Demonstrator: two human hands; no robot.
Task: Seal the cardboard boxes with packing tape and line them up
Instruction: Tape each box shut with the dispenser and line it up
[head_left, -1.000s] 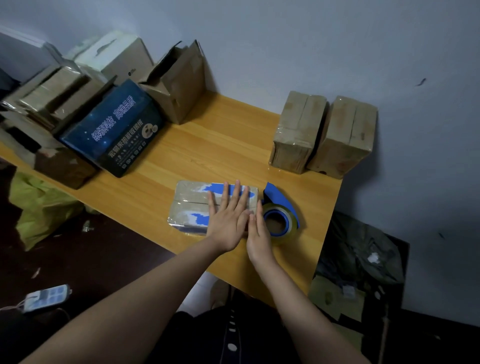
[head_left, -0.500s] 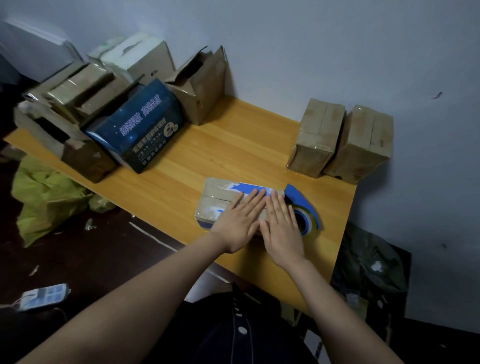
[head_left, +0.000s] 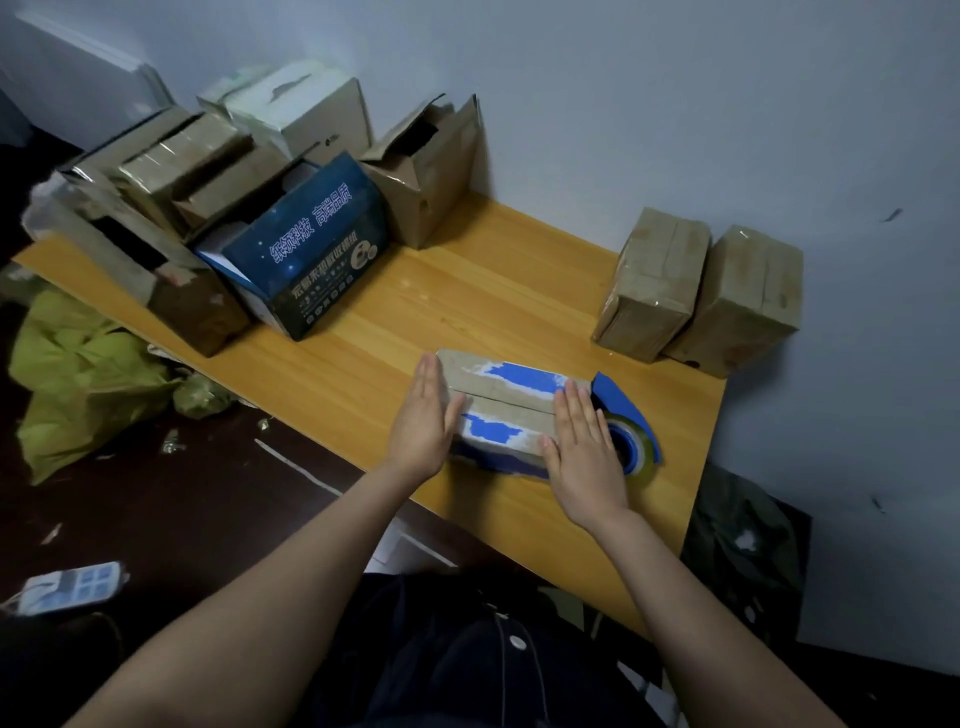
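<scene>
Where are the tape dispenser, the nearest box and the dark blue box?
tape dispenser (head_left: 614, 393): head view, blue frame.
nearest box (head_left: 511, 413): head view, top flap.
dark blue box (head_left: 306, 249): head view, printed side.

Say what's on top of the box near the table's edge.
On the box: right hand flat at its right end, left hand at its left end; what they cover is hidden.

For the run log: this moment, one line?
left hand flat at box left end | right hand flat on right end | tape dispenser beside box

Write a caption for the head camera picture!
Fingers straight, left hand and right hand touch opposite ends of a cardboard box beside a blue tape dispenser.
</scene>
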